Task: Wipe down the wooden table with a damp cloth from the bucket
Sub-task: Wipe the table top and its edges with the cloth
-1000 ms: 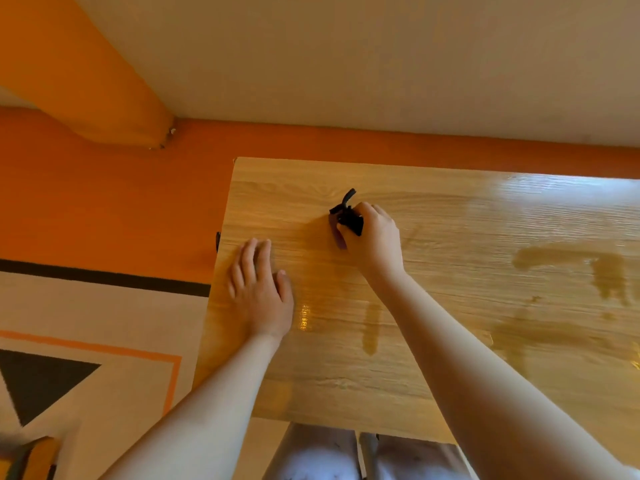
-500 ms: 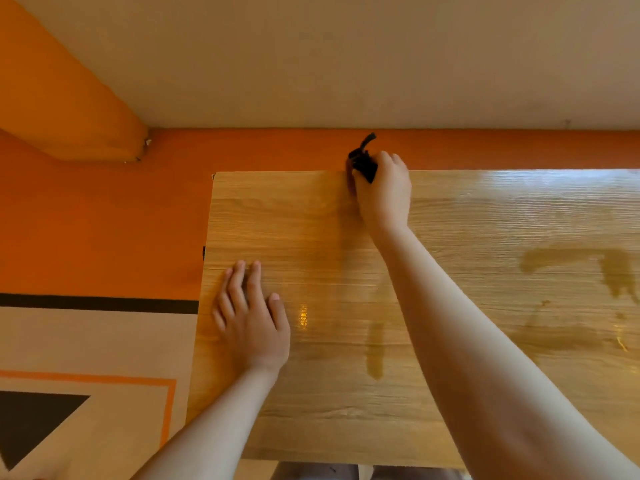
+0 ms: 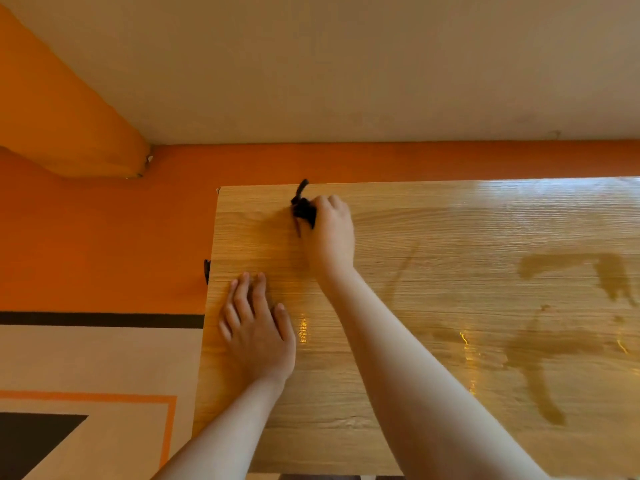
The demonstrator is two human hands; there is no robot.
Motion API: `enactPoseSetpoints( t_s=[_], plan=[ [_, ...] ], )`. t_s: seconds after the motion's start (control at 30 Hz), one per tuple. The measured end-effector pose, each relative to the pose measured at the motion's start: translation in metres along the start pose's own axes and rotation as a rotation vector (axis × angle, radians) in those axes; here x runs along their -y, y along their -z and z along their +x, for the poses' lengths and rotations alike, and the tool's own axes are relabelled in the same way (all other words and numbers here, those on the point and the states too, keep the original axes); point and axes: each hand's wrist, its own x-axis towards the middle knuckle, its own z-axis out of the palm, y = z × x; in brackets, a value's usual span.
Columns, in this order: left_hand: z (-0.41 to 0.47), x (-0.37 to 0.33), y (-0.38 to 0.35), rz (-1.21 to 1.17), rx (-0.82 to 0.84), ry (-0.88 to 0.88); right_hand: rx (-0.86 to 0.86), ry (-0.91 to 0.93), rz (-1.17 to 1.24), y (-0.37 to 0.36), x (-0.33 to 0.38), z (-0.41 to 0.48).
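A light wooden table [image 3: 433, 306] fills the lower right of the head view. My right hand [image 3: 330, 233] is closed around a small bunched black cloth [image 3: 304, 207] and presses it on the tabletop near the far left corner. A tail of the cloth sticks up over the far edge. My left hand [image 3: 256, 327] lies flat on the table near its left edge, fingers spread, holding nothing. Wet streaks and patches [image 3: 571, 271] shine on the right half of the table. No bucket is in view.
An orange floor strip [image 3: 104, 237] runs along the table's left and far sides, below a beige wall [image 3: 346, 64]. A patterned rug [image 3: 86, 375] in beige, orange and black lies to the left. An orange slanted beam [image 3: 62, 109] stands at upper left.
My right hand pushed the cloth out to the table's far edge, then drew it back a little and leftward. My left hand stayed flat in about the same place.
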Motion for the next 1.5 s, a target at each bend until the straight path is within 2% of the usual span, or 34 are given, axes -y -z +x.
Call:
enactPoseSetpoints(
  t_s=[0.13, 0.3, 0.43, 0.5, 0.67, 0.73, 0.83, 1.0, 1.13, 1.23, 1.4, 1.5],
  plan=[
    [0.001, 0.0, 0.0, -0.033, 0.004, -0.007, -0.048, -0.025, 0.013, 0.022, -0.027, 0.004],
    [0.001, 0.0, -0.001, -0.052, 0.009, 0.001, -0.247, -0.227, -0.079, 0.098, -0.105, 0.014],
    [0.001, -0.002, 0.0, -0.078, 0.009, 0.002, -0.302, -0.321, -0.109, 0.113, -0.117, 0.004],
    [0.001, -0.002, 0.001, -0.081, 0.006, -0.001, -0.266, -0.283, -0.091, 0.093, -0.094, -0.005],
    [0.0, 0.0, 0.002, -0.074, 0.013, 0.008, 0.002, -0.041, -0.04, 0.023, -0.02, -0.044],
    [0.0, 0.0, 0.002, -0.048, 0.015, 0.001, 0.055, 0.044, -0.06, 0.01, -0.007, -0.055],
    [0.0, 0.001, 0.001, -0.077, 0.017, 0.006, 0.037, 0.002, -0.044, 0.024, -0.024, -0.049],
    [0.0, 0.002, 0.001, -0.095, 0.009, 0.001, -0.19, -0.219, -0.096, 0.094, -0.096, -0.028],
    [0.0, 0.0, 0.0, -0.114, -0.001, 0.006, -0.233, -0.307, -0.114, 0.119, -0.115, -0.033],
    [0.0, 0.001, 0.001, -0.117, -0.003, -0.001, -0.151, -0.235, -0.09, 0.091, -0.089, -0.049],
    [-0.001, 0.001, 0.002, -0.116, -0.009, 0.002, 0.066, 0.023, -0.056, 0.03, -0.026, -0.093],
    [-0.001, 0.001, 0.001, -0.112, -0.007, 0.0, 0.094, 0.062, -0.059, 0.025, -0.023, -0.099]
  ],
)
